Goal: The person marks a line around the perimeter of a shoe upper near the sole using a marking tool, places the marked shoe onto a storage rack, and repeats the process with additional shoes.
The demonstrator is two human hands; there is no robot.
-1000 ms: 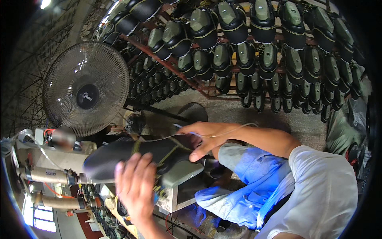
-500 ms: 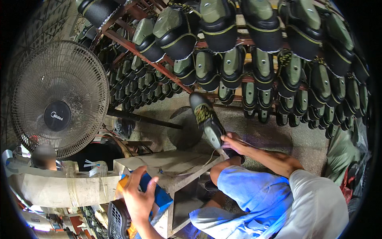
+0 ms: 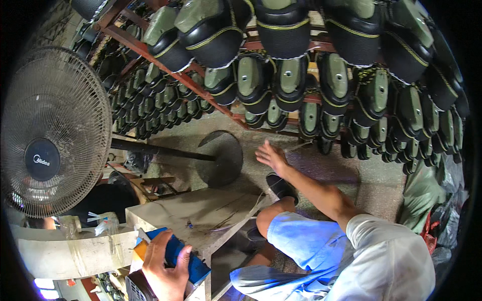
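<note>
My right hand (image 3: pixel 272 156) is stretched out toward the rack, fingers spread, holding nothing. Past it, a thin pale streak shows against the floor, too blurred to name. At lower left my left hand (image 3: pixel 163 268) curves, thumb and fingers apart, over a blue block-like thing (image 3: pixel 200 270) at the corner of a grey bench; whether it touches the block is unclear. Beside that hand are an orange piece (image 3: pixel 139 255) and part of a black shoe sole (image 3: pixel 134 290), mostly cut off. Black shoes (image 3: pixel 289 75) with grey-green lasts and yellow stitching hang in rows ahead.
The rack's reddish-brown frame (image 3: pixel 165 62) slants across the upper left. A large fan (image 3: pixel 42 158) stands at left, its round base (image 3: pixel 221 158) on the floor. The grey bench (image 3: pixel 201 203) lies before my knees. Plastic bags (image 3: pixel 427 188) sit at far right.
The black shoe that my right hand held by its heel end has left that hand, which is now open and farther forward. My left hand stays by the blue block. The whole view has shifted.
</note>
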